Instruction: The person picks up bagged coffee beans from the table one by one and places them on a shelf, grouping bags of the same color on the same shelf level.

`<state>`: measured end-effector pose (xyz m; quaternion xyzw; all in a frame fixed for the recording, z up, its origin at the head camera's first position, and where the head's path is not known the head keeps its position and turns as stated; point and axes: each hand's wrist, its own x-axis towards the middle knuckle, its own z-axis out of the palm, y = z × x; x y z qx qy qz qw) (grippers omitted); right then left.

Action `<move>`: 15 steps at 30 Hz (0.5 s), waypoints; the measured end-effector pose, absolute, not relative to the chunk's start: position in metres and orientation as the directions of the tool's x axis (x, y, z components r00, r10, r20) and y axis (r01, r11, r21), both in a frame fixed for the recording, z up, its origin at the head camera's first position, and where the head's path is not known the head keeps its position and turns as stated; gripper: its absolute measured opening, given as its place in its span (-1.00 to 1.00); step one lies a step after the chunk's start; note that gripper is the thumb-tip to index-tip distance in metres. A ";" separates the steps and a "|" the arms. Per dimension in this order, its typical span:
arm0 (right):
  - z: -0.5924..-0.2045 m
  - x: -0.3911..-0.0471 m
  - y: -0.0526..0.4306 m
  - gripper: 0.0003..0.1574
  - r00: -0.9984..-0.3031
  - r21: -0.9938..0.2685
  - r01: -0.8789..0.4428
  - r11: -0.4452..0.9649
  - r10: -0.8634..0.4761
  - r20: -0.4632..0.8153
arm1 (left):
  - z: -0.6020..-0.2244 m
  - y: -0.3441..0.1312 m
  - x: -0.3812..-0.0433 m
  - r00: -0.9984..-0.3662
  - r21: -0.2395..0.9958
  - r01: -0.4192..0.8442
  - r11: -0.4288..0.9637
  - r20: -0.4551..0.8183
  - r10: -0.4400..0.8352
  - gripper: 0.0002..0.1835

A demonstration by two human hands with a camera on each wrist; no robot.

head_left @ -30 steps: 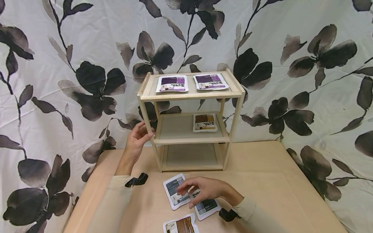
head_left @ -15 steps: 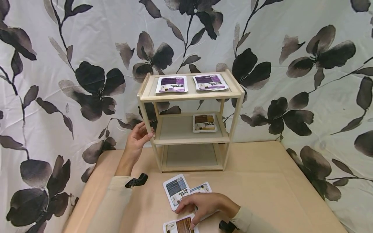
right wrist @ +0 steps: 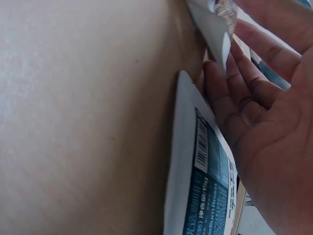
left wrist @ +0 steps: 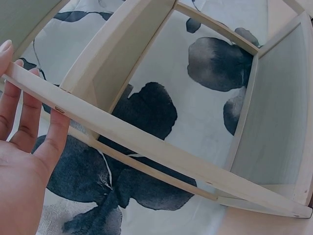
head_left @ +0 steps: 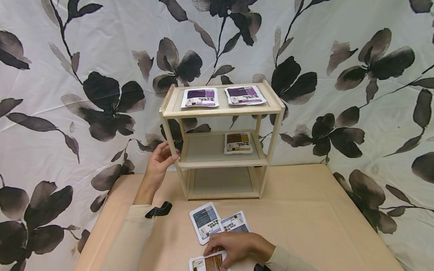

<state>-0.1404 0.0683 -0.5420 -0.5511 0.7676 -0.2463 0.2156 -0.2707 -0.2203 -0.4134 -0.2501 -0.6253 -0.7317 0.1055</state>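
We see two hands at work, well apart. Our left hand clasps the left front post of the wooden shelf, thumb on the near side and fingers behind, level with the middle tier. Our right hand is down by the near edge of the view, thumb and fingers pinching the brown packet, which lies at the bottom of the head view and is partly cut off by its lower edge. In the right wrist view we find that packet tilted between the fingers; we cannot tell how much of it is off the table.

Just beyond our right hand are two blue packets on the table. The left blue packet lies flat and slanted in front of the shelf; the right blue packet is next to it, partly hidden by our hand, their edges meeting. We cannot tell whether they overlap.

On the top tier we have the left purple packet and the right purple packet, side by side. The yellow-brown packet lies on the right of the middle tier. A flowered cloth hangs behind
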 end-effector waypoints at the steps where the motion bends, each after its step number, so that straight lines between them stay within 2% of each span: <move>1: -0.542 -0.140 0.068 -0.30 -0.305 -0.604 -0.748 0.276 -0.951 -0.056 | -0.413 -0.220 -0.271 -0.854 0.863 0.466 -0.194 0.497 0.157 -0.46; 4: -0.542 -0.139 0.067 -0.31 -0.331 -0.604 -0.740 0.295 -0.942 -0.054 | -0.413 -0.220 -0.271 -0.855 0.863 0.464 -0.197 0.495 0.155 -0.47; 9: -0.542 -0.141 0.065 -0.35 -0.376 -0.716 -0.620 0.321 -0.922 -0.087 | -0.413 -0.221 -0.272 -0.850 0.858 0.471 -0.203 0.503 0.156 -0.47; 15: -0.541 -0.147 0.068 -0.56 -0.446 -0.748 -0.564 0.350 -0.891 -0.080 | -0.414 -0.221 -0.272 -0.848 0.858 0.472 -0.202 0.504 0.161 -0.47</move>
